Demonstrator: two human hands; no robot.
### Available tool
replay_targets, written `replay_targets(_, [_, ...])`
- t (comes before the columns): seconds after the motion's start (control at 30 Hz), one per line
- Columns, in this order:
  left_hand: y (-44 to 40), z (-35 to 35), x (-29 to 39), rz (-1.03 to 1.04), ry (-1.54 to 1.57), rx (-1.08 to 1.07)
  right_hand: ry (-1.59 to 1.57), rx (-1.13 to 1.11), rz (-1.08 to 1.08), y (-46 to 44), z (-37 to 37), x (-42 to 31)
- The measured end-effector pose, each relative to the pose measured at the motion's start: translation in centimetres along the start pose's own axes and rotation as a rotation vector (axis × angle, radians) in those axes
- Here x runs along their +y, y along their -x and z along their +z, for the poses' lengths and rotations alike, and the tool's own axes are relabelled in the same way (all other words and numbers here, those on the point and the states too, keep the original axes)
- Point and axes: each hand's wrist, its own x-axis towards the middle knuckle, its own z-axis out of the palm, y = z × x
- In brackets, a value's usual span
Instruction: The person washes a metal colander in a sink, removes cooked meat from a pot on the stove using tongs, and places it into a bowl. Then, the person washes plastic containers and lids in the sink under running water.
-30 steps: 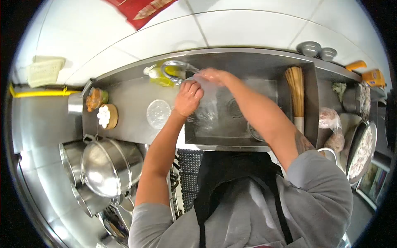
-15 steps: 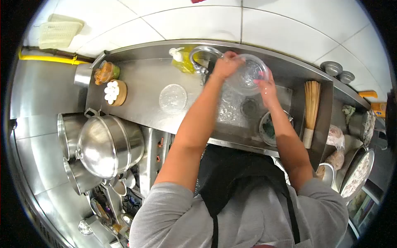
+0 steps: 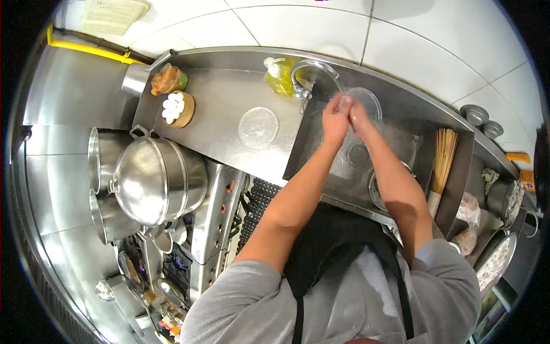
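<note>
A clear round plastic container (image 3: 371,102) is under the curved faucet (image 3: 315,64), over the sink (image 3: 401,143). My left hand (image 3: 334,119) and my right hand (image 3: 359,117) meet at its near side, fingers closed on its edge. The fingertips are partly hidden and a little blurred. Left of the sink, a clear round lid (image 3: 258,127) with wet spots lies flat on the steel counter. A pump bottle of yellow liquid (image 3: 279,80) stands just behind the faucet's left side.
Tall wooden sticks (image 3: 444,157) stand in the sink's right corner, near a round strainer (image 3: 375,192) partly under my right forearm. At left are a bamboo cup (image 3: 184,112) with white items, a food tub (image 3: 172,80) and a large lidded steel pot (image 3: 143,183).
My hands have come together at the container's near side; before, they held it from opposite sides. The container is now tilted, lower in the sink. The camera view has shifted.
</note>
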Motion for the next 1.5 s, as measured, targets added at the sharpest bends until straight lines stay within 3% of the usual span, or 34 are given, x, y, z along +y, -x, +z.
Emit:
replay_targets(0.03, [0.1,-0.6,0.9,-0.027,0.059,0.024,0.341,-0.169,-0.113,-0.2,-0.3,0.5])
replay_targets(0.07, [-0.5,-1.8,1.8,0.137,-0.172,0.121,0.654,-0.301,-0.281,-0.4,-0.6,0.9])
replay_targets(0.1, [-0.3,-2.6,2.4,0.075,-0.067,0.069,0.91,-0.319,-0.34,-0.9,-1.3,1.1])
replay_targets(0.17, [0.8,-3.1,2.7,0.053,-0.164,-0.004,1.42,-0.344,-0.463,-2.8,-2.7,0.0])
replay_targets(0.2, [1.0,-3.2,2.0,0.013,-0.106,0.026,1.429,-0.342,-0.388,-3.2,-3.4,-1.1])
replay_targets(0.3, [-0.4,-3.2,-1.0,-0.076,0.122,0.102,1.135,-0.062,-0.528,-4.4,-2.3,-3.8])
replay_targets(0.4, [-0.6,-3.4,-2.6,-0.168,0.328,0.143,1.025,0.037,-0.319,-4.6,-1.7,-5.5])
replay_targets(0.5, [-0.7,-2.8,-2.9,-0.213,0.348,0.107,1.31,0.016,-0.259,-2.3,-0.2,-7.0])
replay_targets(0.6, [-1.4,-2.9,-3.2,-0.222,0.341,0.012,1.427,-0.029,-0.699,1.3,-2.0,-7.8])
replay_targets(0.67, [-1.4,-3.3,-1.9,-0.293,0.343,0.015,1.087,0.145,-0.62,3.3,-3.7,-7.8])
replay_targets(0.7, [-1.2,-3.4,-1.3,-0.271,0.446,-0.085,0.916,0.225,-0.579,3.9,-4.5,-7.7])
replay_targets(0.8, [-0.5,-3.4,-0.9,-0.28,0.743,-0.304,0.663,0.104,-0.503,5.5,-5.8,-6.9])
replay_targets(0.87, [-1.9,-2.6,-2.0,-0.367,0.939,-0.342,0.597,0.214,-0.527,7.2,-5.7,-6.9])
replay_targets(0.97, [-5.0,-1.0,-2.4,-0.148,0.288,-0.45,0.427,0.429,-0.431,7.4,-7.6,-2.1])
replay_targets(1.0, [-4.4,-0.5,-0.9,0.054,-0.072,-0.472,0.358,0.509,-0.377,7.2,-8.5,0.8])
replay_targets(1.07, [-3.0,0.3,4.1,0.468,-0.794,-0.479,-0.212,0.127,0.119,9.2,-9.5,5.1])
replay_targets(1.17, [-3.9,-0.4,4.2,0.271,-0.539,-0.449,-0.385,0.211,0.179,9.9,-7.4,6.4])
replay_targets(1.23, [-4.2,-1.4,1.0,0.122,-0.004,-0.375,-0.538,0.17,0.166,9.6,-8.1,7.1])
replay_targets(1.33, [-3.9,-2.7,-3.9,-0.134,0.549,-0.226,-0.917,0.125,0.282,8.6,-7.7,5.4])
replay_targets(1.4, [-2.2,-3.0,-4.4,-0.358,0.842,-0.206,-0.874,0.152,0.264,6.7,-7.5,6.8])
replay_targets(1.5, [-0.2,-2.0,-1.8,-0.563,0.46,-0.212,-0.873,0.195,0.178,4.8,-6.6,6.4])
